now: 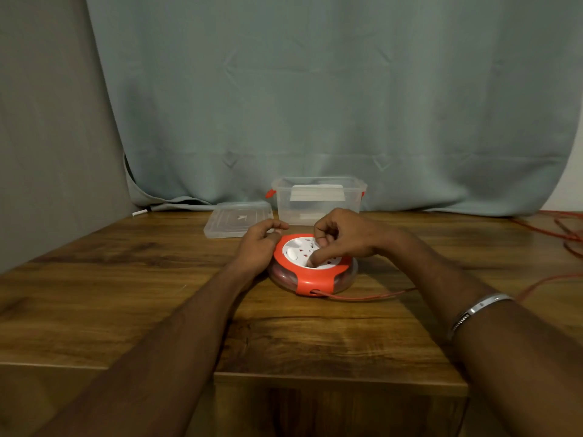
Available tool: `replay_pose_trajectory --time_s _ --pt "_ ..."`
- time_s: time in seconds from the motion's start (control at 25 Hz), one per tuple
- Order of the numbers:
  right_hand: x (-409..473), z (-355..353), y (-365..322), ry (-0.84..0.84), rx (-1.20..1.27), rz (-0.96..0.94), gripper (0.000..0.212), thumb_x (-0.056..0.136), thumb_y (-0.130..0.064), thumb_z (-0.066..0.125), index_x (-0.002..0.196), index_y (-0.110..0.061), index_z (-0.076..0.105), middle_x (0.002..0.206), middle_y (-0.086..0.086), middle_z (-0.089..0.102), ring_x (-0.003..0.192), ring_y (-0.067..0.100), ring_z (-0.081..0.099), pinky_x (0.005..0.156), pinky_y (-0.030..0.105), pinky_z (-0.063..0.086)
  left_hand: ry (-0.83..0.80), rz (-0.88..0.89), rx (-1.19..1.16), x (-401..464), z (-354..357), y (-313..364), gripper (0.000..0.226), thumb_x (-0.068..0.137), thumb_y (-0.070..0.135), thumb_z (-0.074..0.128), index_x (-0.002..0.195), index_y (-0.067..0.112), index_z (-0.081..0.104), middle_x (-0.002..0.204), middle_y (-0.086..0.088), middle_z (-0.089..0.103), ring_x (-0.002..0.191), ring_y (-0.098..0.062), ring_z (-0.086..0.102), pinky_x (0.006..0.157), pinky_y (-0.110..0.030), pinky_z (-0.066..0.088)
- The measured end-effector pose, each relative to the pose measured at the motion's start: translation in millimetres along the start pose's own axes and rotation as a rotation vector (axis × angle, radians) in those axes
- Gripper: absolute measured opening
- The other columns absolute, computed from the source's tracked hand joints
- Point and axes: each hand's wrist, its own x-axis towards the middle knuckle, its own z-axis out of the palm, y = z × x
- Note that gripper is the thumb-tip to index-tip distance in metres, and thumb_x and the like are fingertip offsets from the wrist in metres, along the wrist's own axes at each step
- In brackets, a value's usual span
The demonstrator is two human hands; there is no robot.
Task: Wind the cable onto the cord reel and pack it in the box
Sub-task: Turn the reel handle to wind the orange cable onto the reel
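- Cord reel (312, 269): round, lying flat near the middle of the wooden tabletop (331, 335); red frame, white socket face on top, clear lower housing in which red windings show dimly.
- Left hand (260, 247): rests against the reel's left rim, fingers (273, 224) loosely extended along the far-left edge; whether the palm presses the housing cannot be told.
- Right hand (344, 238): lies over the white face, fingers curled down onto it and pinching something small there; the pinched part is hidden under the fingertips, and the far-right portion of the reel is covered by the hand.
- Cable (362, 298): thin, red, leaves a slot at the reel's near edge and runs right across the tabletop; it passes behind the right forearm, and loose loops near the right edge are cut off by the frame border.
- Box (318, 200): clear, open, red clips at its sides, standing near the far edge behind the reel; a pale flat item inside is hard to make out through the wall.
- Lid (238, 219): clear, lying flat just left of the box, its near-right corner hidden by the left hand.
- Bracelet (476, 310): metallic band on the right forearm.
- Curtain (315, 99): grey-green cloth behind the far edge.
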Motion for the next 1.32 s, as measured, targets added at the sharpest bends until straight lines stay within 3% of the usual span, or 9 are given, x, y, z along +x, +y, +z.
replay_pose_trajectory --time_s 0.24,0.4,0.48,0.56,0.72,0.8,1.0,1.2,1.32 --pt "2.4 7.7 -6.0 0.045 -0.020 -0.057 0.046 0.081 -0.041 0.085 0.050 -0.011 0.070 0.046 0.003 0.061 0.047 0.010 0.050 0.053 0.030 0.039 -0.009 0.015 -0.014 0.6 0.0 -1.1 0.027 0.103 0.011 0.044 0.113 0.015 0.069 0.111 -0.010 0.069 0.093 -0.022 0.068 0.066 -0.024 0.054" --pt "-1.3 -3.3 -6.5 0.061 0.041 -0.106 0.008 0.084 -0.020 0.083 0.086 -0.014 0.078 0.077 0.006 0.076 0.061 0.001 0.062 0.061 0.023 0.048 -0.031 0.002 -0.042 1.3 0.4 -1.7 0.027 0.103 0.009 0.045 0.103 0.018 0.070 0.106 -0.012 0.072 0.091 -0.024 0.069 0.068 -0.028 0.055" --pt "-4.2 -12.5 -4.5 0.006 0.066 -0.086 0.041 0.082 -0.001 0.078 0.117 -0.021 0.069 0.104 0.000 0.076 0.084 -0.001 0.067 0.068 0.023 0.052 -0.042 -0.005 -0.056 1.1 0.4 -1.9 0.029 0.103 0.009 0.045 0.099 0.021 0.070 0.102 -0.011 0.073 0.086 -0.022 0.070 0.064 -0.026 0.055" --pt "-5.8 -17.1 -1.8 -0.104 0.048 -0.051 0.066 0.080 0.011 0.070 0.136 -0.022 0.057 0.122 -0.004 0.071 0.102 0.011 0.066 0.073 0.031 0.058 -0.057 -0.009 -0.062 1.2 0.5 -2.2 0.030 0.103 0.010 0.044 0.097 0.022 0.071 0.101 -0.008 0.074 0.087 -0.020 0.071 0.065 -0.026 0.057" --pt "-2.5 -16.7 3.6 -0.170 0.051 -0.042 0.079 0.080 0.011 0.071 0.146 -0.026 0.049 0.125 -0.004 0.069 0.105 0.000 0.061 0.070 0.010 0.052 -0.065 -0.015 -0.065 1.4 -0.1 -2.0 0.031 0.104 0.013 0.044 0.096 0.024 0.072 0.098 -0.003 0.074 0.084 -0.016 0.073 0.068 -0.029 0.061" --pt "-0.4 -16.3 6.8 -0.162 0.065 -0.023 0.081 0.082 0.003 0.076 0.146 -0.033 0.044 0.124 -0.002 0.070 0.108 -0.001 0.059 0.073 0.007 0.048 -0.060 -0.021 -0.060 1.6 -0.4 -2.2 0.029 0.104 0.014 0.045 0.100 0.023 0.071 0.100 -0.005 0.074 0.084 -0.019 0.073 0.069 -0.032 0.061" --pt "1.1 -12.1 8.8 -0.087 0.040 -0.025 0.072 0.080 -0.018 0.087 0.138 -0.037 0.048 0.112 0.002 0.070 0.111 0.014 0.062 0.089 0.025 0.052 -0.052 -0.020 -0.051 0.8 -0.6 -1.5 0.027 0.104 0.016 0.045 0.101 0.024 0.070 0.102 -0.008 0.073 0.088 -0.022 0.072 0.063 -0.028 0.057" --pt "0.1 -8.3 3.1 -0.050 -0.008 -0.026 0.042 0.077 -0.030 0.089 0.112 -0.029 0.066 0.095 0.001 0.071 0.087 0.016 0.066 0.061 0.019 0.049 -0.040 -0.019 -0.052 0.5 -0.6 -0.1 0.027 0.104 0.015 0.046 0.099 0.024 0.071 0.100 -0.009 0.074 0.087 -0.023 0.072 0.064 -0.029 0.058" --pt "-0.3 -6.7 -0.9 -0.031 -0.055 -0.024 0.030 0.076 -0.032 0.089 0.096 -0.020 0.072 0.080 -0.009 0.067 0.071 0.005 0.059 0.059 0.023 0.046 -0.033 -0.013 -0.041 -0.2 -0.7 0.4 0.026 0.104 0.014 0.045 0.103 0.021 0.071 0.102 -0.008 0.073 0.088 -0.022 0.071 0.064 -0.028 0.057"
